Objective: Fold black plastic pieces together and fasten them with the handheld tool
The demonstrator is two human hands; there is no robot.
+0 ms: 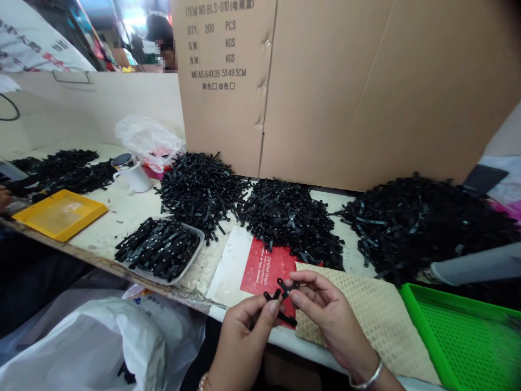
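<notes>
My left hand [254, 320] is closed, pinching a small black strip-shaped piece [287, 319] between thumb and fingers. Close beside it, my right hand [319, 304] pinches another black piece with rounded, holed ends [288, 285]. The two pieces meet or overlap between my hands; whether they are joined I cannot tell. Both hands are over the table's front edge, in front of a red and white printed sheet [268, 260]. Beyond the sheet lies a heap of similar black pieces [288, 212].
More black pieces form heaps at the left back [203, 184] and right [427, 222]. A clear tray [191, 260] holds stacked strips. Around are a yellow tray [61, 233], a white mug [138, 176], a textured mat [366, 304], a green basket [419, 326] and a tall cardboard sheet [345, 98].
</notes>
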